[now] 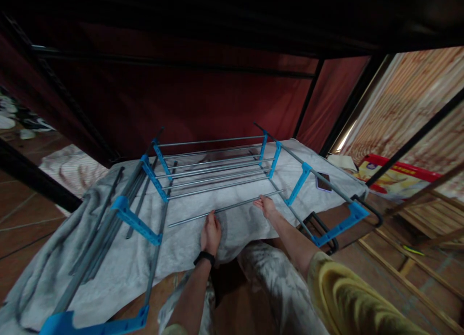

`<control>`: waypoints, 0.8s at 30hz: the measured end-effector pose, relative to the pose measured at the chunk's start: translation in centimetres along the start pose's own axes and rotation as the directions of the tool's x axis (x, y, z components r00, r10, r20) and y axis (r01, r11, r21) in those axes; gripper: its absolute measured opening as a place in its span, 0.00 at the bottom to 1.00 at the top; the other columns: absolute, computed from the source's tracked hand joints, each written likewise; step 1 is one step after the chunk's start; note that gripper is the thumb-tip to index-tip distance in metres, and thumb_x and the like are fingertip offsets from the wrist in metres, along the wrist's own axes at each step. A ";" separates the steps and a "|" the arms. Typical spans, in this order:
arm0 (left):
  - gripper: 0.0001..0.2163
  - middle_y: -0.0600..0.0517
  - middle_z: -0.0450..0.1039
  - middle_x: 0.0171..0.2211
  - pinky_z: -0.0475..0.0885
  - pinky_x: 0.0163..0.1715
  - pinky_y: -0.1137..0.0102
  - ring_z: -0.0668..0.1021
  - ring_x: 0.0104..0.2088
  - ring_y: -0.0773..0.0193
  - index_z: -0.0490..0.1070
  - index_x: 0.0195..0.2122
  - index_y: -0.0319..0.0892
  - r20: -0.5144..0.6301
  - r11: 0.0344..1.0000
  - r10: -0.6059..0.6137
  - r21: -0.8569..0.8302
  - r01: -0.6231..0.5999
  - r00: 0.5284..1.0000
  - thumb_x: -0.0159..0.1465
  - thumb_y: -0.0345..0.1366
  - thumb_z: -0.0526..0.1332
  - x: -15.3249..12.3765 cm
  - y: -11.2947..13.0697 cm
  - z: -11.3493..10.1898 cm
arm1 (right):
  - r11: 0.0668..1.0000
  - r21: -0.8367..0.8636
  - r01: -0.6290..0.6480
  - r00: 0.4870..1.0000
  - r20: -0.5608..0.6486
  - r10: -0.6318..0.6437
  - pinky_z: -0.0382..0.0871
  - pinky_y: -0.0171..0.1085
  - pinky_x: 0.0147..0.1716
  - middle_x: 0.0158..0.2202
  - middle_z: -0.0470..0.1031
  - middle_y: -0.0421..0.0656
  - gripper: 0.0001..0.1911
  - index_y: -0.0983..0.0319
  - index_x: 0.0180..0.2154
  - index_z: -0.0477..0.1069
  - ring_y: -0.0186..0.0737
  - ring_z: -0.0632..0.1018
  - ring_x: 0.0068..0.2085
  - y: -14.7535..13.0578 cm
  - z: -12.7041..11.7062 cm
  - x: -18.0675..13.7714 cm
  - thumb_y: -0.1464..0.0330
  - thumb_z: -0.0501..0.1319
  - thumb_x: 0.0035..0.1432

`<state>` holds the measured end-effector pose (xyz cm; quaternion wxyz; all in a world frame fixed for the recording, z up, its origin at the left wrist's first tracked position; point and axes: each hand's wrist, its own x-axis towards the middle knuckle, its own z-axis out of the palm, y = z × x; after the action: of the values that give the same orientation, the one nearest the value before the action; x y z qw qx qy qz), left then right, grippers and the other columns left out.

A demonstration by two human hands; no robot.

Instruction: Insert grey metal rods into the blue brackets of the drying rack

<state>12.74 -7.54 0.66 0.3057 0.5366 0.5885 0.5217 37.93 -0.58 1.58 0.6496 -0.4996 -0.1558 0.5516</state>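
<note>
A thin grey metal rod (235,205) lies crosswise in front of me, at a slight slant. My left hand (210,232) has its fingertips closed on it left of the middle. Farther right, my right hand (266,206) pinches the same rod near its right end. That end comes close to a blue plastic bracket (297,184) on the rack's right side; whether they touch I cannot tell. The half-built rack (217,169) has several crossbars between its blue side brackets at the back. Its left side carries another blue bracket (137,224), with no rod in it.
Several loose grey tubes (108,233) lie at the left on the grey blanket (192,250). A phone (323,182) rests right of the rack. Black bed-frame posts (353,105) stand around, with dark red cloth (203,103) behind. Wooden slats (409,277) lie on the floor at right.
</note>
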 end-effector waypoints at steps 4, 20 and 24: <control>0.17 0.42 0.71 0.49 0.66 0.57 0.59 0.73 0.53 0.52 0.70 0.51 0.43 0.037 0.956 0.157 0.246 -0.161 0.987 0.61 0.26 0.55 0.5 0.3 0.2 | 1.000 0.003 -0.015 1.000 0.006 0.015 0.78 0.36 0.23 0.16 0.70 0.34 0.11 0.57 0.25 0.63 0.37 0.76 0.20 0.1 -0.3 0.2 0.70 0.67 0.49; 0.22 0.41 0.75 0.44 0.62 0.52 0.58 0.76 0.46 0.52 0.73 0.52 0.38 0.326 0.411 0.191 0.830 -0.377 0.926 0.62 0.20 0.47 6.0 2.8 -1.9 | 0.979 0.203 0.013 0.980 0.192 -0.052 0.79 0.40 0.38 0.28 0.80 0.40 0.07 0.58 0.28 0.69 0.38 0.82 0.33 -1.7 2.9 1.8 0.67 0.66 0.53; 0.22 0.43 0.76 0.43 0.65 0.47 0.61 0.77 0.44 0.54 0.73 0.51 0.39 0.363 0.401 0.092 0.839 -0.368 0.927 0.62 0.20 0.47 7.8 2.3 -2.8 | 0.982 0.187 -0.036 0.976 0.216 -0.005 0.78 0.42 0.42 0.31 0.81 0.42 0.05 0.59 0.30 0.72 0.41 0.82 0.36 -2.1 4.0 1.9 0.71 0.67 0.49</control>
<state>9.08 -1.17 5.18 -0.0273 0.7555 0.6481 0.0923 36.70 3.22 4.48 0.6692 -0.3739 -0.1680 0.6197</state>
